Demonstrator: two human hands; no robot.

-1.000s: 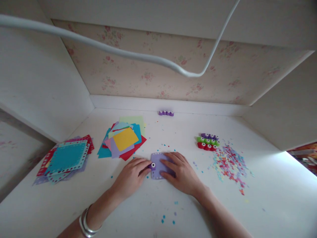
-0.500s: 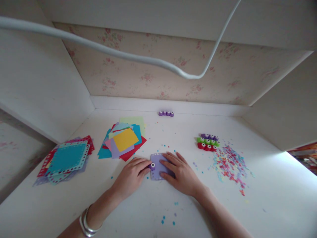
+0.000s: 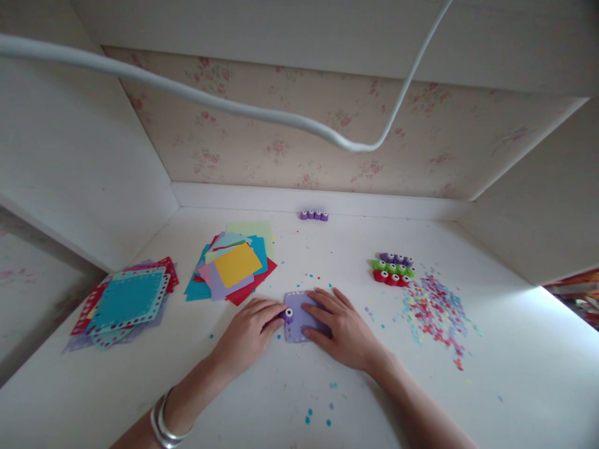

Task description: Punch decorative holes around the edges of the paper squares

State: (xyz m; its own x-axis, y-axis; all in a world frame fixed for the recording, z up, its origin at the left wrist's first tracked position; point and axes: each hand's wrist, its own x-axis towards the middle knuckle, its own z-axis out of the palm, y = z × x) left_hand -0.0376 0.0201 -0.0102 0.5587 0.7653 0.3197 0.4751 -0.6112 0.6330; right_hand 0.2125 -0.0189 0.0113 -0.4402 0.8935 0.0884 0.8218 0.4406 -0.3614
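A lavender sheet of paper (image 3: pixel 296 305) lies on the white table, with small punched holes along its edges. My left hand (image 3: pixel 253 330) is closed around a small purple craft punch (image 3: pixel 289 314), which sits at the sheet's left edge. The punch has a white top marked with a dark star. My right hand (image 3: pixel 344 327) rests with fingers spread on the right part of the sheet, covering that side. Silver bangles (image 3: pixel 165 421) circle my left wrist.
Coloured paper (image 3: pixel 238 265) is piled at back left, beside a stack of punched sheets (image 3: pixel 128 296). Purple punches (image 3: pixel 313 215) line the back; purple, green and red punches (image 3: pixel 394 269) stand right, near scattered confetti (image 3: pixel 437 312). A white cable (image 3: pixel 224 103) hangs across the top.
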